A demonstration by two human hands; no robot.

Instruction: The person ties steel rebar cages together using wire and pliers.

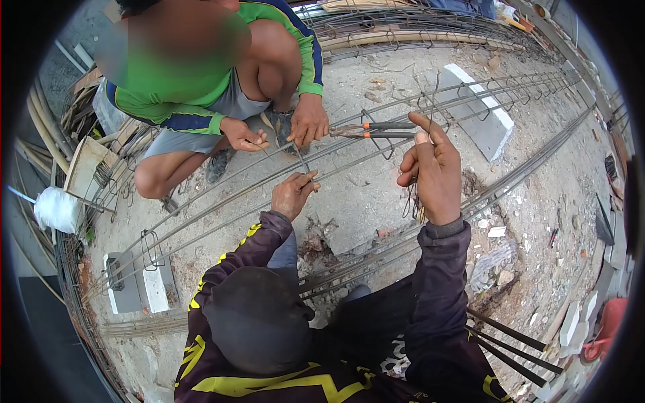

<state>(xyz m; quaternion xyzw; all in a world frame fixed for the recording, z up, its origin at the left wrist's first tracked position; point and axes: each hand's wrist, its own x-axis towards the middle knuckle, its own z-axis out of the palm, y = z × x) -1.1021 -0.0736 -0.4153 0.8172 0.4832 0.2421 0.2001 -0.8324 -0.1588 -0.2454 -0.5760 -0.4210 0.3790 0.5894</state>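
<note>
My left hand (293,195) is closed, its fingertips pinching a thin steel stirrup (304,161) at the long rebar rods (235,190). Raised to the right, my right hand (433,168) has thumb and index finger at the handle ends of pincers (383,129) with black and orange grips. Thin tie wires (411,201) hang below its curled fingers. Opposite me squats a co-worker in a green shirt. The co-worker's one hand (309,121) is by the pincers' jaws and the stirrup; the other hand (245,136) pinches something thin over the rods.
Pale blocks (480,111) prop the rods at the far right, and more blocks (156,289) at the left. Another rod bundle (510,171) crosses the rubble-strewn ground. Rebar cages (416,37) lie at the back. A white roll (57,209) is at the left, a red object (608,326) right.
</note>
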